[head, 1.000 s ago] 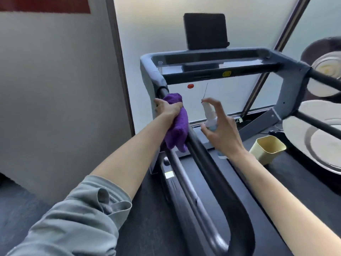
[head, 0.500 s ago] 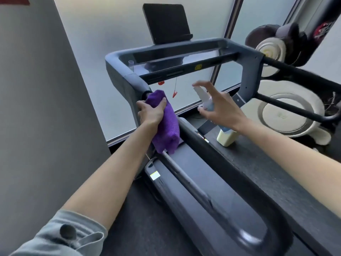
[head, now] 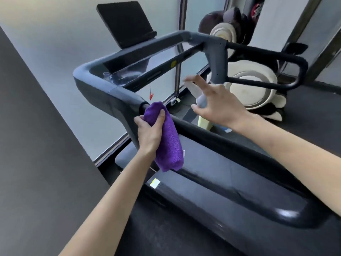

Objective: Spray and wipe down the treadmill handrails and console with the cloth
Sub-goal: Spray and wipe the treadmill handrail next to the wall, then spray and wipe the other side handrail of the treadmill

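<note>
1. The purple cloth (head: 167,137) is lying draped over the near handrail (head: 230,145) of the treadmill, right where the black rail is meeting the grey upright, and its lower end is hanging down past the rail.
2. The left hand (head: 150,133) is gripping the cloth, fingers curling over its top and pressing it against the rail.
3. The right hand (head: 217,106) is holding a small spray bottle (head: 198,97) above the running deck — thumb and lower fingers are wrapping round the pale body while the index and middle fingers are sticking out straight. The nozzle end is blurring, so its shape is hard to make out.
4. The console (head: 129,71) is sitting ahead as a glossy panel inside the grey frame, with a dark tablet screen (head: 125,23) standing above it; the screen is showing nothing.
5. A round yellow sticker (head: 173,64) is sitting on the crossbar and a pale label (head: 155,182) on the deck's side rail — any writing on either is too small to read.
6. A red safety clip (head: 151,96) is hanging from a cord under the console.
7. The far handrail (head: 276,52) is looping out to the right.
8. A cream bin (head: 203,123) is standing beyond the near rail, mostly hidden behind it and the right wrist.
</note>
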`<state>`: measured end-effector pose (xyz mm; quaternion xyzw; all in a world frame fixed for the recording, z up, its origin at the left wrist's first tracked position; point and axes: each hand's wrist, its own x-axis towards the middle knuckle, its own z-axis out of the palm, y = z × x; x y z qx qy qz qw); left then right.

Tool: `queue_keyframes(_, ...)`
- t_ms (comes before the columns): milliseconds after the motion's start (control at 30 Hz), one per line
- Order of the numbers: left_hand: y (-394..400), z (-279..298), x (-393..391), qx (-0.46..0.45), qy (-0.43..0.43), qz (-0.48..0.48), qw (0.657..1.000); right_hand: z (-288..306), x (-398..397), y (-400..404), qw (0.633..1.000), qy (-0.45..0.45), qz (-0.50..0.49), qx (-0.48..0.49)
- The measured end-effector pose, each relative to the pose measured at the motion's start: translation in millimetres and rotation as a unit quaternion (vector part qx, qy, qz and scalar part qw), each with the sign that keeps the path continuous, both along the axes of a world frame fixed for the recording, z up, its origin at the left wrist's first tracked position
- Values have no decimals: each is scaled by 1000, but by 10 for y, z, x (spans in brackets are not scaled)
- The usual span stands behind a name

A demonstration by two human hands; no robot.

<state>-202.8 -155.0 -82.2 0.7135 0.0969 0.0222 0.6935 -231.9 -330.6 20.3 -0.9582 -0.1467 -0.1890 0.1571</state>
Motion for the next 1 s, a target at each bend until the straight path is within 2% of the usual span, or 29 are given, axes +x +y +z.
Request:
queue_keyframes(167,266,-23,-14,-16,-9,-100,995,-237,-481,393,988,-20,-121,98)
queue_keyframes(333,532,-222,-107,-24,-13,-161,987,-916,-1136,801,957,-7,-206,205)
queue_keyframes(433,728,-462,-126,-10,10,-175,984,-1426,-1338,949,942,40,-267,201)
queue_keyframes(567,912,-721,-155,25,56,-146,987,-1867,-1251,1011,912,82,-356,187)
queue_keyframes(733,934,-899,-190,2,74,-187,980,-2031,-1061,963,890,78,-400,205)
queue_keyframes(867,931,-967,-179,-8,87,-189,978,-2109,-1004,900,889,92,-411,179)
queue_keyframes(1000,913,-979,-161,-5,94,-190,977,-2146,-986,848,878,113,-417,207)
